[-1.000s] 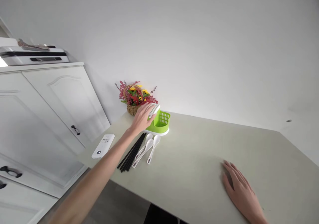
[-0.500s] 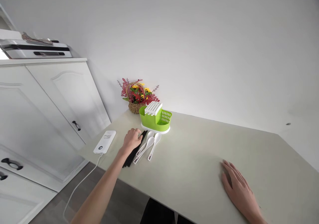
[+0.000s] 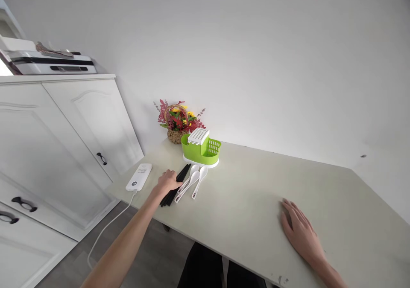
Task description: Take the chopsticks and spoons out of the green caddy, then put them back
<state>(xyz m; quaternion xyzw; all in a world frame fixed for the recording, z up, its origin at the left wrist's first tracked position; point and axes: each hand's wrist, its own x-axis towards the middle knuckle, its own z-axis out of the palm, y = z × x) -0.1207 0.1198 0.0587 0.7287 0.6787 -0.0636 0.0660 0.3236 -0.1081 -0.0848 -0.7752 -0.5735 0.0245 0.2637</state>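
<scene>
My left hand lies over a bundle of black chopsticks, its fingers bent on their left side and its thumb reaching across to the right. Its fingertips are partly hidden; the chopsticks lie on the table under it. Right beside them are three white spoons with printed handle ends, bowls pointing away from me. Just beyond stands a green utensil holder with a white slotted top and white base. My right hand rests palm down on the tabletop, fingers stretched out, holding nothing.
A white power bank with a cable lies at the left edge of the pale table. A wicker basket of flowers stands behind the holder. A white cabinet carries a suitcase on the left.
My left hand has shifted slightly toward the near ends of the chopsticks. The view has tilted a little. My right hand stays flat on the table.
</scene>
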